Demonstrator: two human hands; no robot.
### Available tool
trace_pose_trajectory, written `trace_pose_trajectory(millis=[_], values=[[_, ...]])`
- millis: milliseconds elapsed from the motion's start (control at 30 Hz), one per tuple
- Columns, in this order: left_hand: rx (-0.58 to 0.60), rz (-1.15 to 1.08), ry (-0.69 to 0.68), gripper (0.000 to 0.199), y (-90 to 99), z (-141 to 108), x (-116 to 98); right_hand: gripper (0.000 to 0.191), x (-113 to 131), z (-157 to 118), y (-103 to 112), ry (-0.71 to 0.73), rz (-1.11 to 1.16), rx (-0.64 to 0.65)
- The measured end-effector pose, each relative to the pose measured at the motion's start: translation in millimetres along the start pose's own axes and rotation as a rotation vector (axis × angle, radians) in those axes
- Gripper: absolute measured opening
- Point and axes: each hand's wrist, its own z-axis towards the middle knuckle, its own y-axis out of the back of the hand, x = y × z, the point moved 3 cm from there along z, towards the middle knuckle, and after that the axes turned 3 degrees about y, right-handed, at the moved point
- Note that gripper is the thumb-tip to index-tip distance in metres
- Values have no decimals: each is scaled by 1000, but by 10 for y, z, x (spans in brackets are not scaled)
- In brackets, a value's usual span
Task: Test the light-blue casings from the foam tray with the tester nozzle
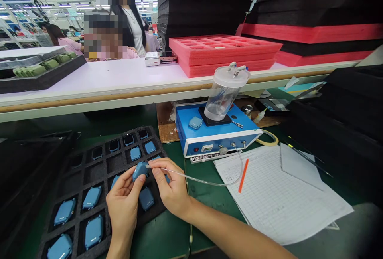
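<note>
Holding blue case [139, 170] against end of clear tube [197, 179], near centre of frame

Grasping the case between thumb and fingers of left hand [124, 201], left of centre, above black foam tray [115, 164]. Pinching the tube's end between thumb and fingers of right hand [172, 191], right up at the case's edge. Can follow the tube rightward, in a loop up to front panel of blue machine [249, 126], right of centre.

In the tray, lower left, see more blue cases [65, 211] in several compartments, plus dark-faced pieces [128, 139] along the far row. On the machine, note clear cylinder [221, 97] on black pad [209, 119], with loose blue case [195, 122] just left. At right of frame, see yellow ring [273, 144], orange strip [243, 176] and printed sheets [278, 207] on green bench [209, 195]. On white shelf [119, 76] across upper frame, see red foam trays [194, 59], upper middle; behind those, black foam stack [206, 11]. Also see green pieces [32, 70], upper left.
</note>
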Motion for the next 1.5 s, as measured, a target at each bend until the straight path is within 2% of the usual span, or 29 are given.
trace_pose_trajectory(millis=[167, 300, 367, 433, 467, 567, 667, 800, 900, 1000, 1100, 1167, 1233, 1400, 1500], values=[[39, 23, -54, 47, -17, -23, 3, 16, -11, -10, -1, 5, 6, 12], [219, 215, -153, 38, -52, -34, -93, 16, -25, -89, 21, -6, -29, 20], [251, 481, -249, 35, -15, 96, -197, 16, -47, -123, 32, -25, -34, 33], [201, 806, -348, 29, 84, 331, -317, 16, -63, -144, 41, -44, -27, 41], [161, 900, -358, 26, 152, 472, -365, 16, -65, -151, 46, -51, -25, 41], [127, 1036, -324, 15, 322, 849, -425, 16, -50, -161, 59, -50, -31, 34], [146, 1144, -354, 16, 400, 1007, -411, 15, -36, -158, 69, -46, -55, 29], [114, 1234, -434, 30, 426, 953, -422, 15, -43, -150, 73, -57, -68, 31], [205, 1296, -453, 37, 388, 868, -419, 16, -44, -146, 69, -61, -60, 38], [305, 1355, -460, 36, 354, 804, -418, 16, -36, -137, 63, -60, -61, 41], [318, 1404, -464, 40, 325, 781, -472, 16, -18, -113, 59, -57, -56, 31], [306, 1433, -473, 42, 242, 793, -529, 17, -3, -94, 57, -55, -49, 23], [304, 1454, -488, 41, 53, 830, -562, 17, 10, -82, 54, -50, -43, 21], [340, 1488, -453, 29, -741, 1044, -441, 18, 18, -101, 41, -40, -64, 20], [328, 1495, -374, 30, -1099, 1188, -356, 19, 19, -102, 35, -38, -81, 2]])
